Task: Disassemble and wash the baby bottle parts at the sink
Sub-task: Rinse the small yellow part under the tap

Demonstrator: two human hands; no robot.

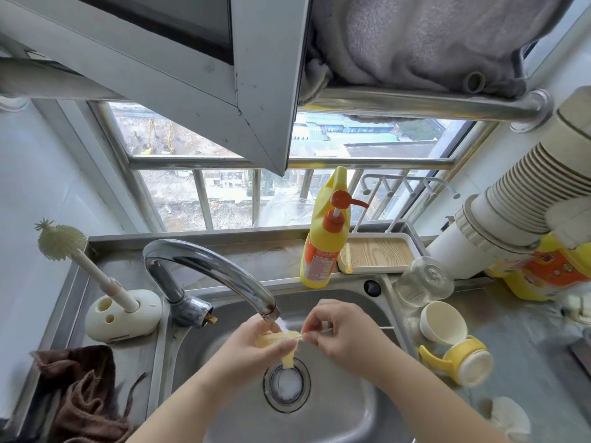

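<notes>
Nipple [277, 342], the soft yellow part of the baby bottle, is in the left hand [256, 350], right under the tap [217, 270] and over the sink [335, 394]. The left hand's fingers are curled round it and squeeze it a little, so it folds and a floppy bit hangs down toward the drain [287, 383]. The right hand [339, 334] pinches a thin white stick [326, 329], maybe a tiny brush, and its tip pokes at the nipple's edge. I think the nipple is very light, bendy and wet, so it can slip away. It looks best to hold it by its thick wide rim, not by the thin tip, and to keep it over the sink in case it drops. On the tabletop to the right lie the other parts: the clear bottle [423, 281] on its side, a white cap [443, 322] and the yellow ring with handles [460, 362]. The bottle looks hard and smooth, so a full hand round its middle would be safe. Behind the sink stands a yellow soap bottle [324, 238]. On the left a big white brush [80, 260] stands in its holder, and a brown cloth [83, 388] lies near.
</notes>
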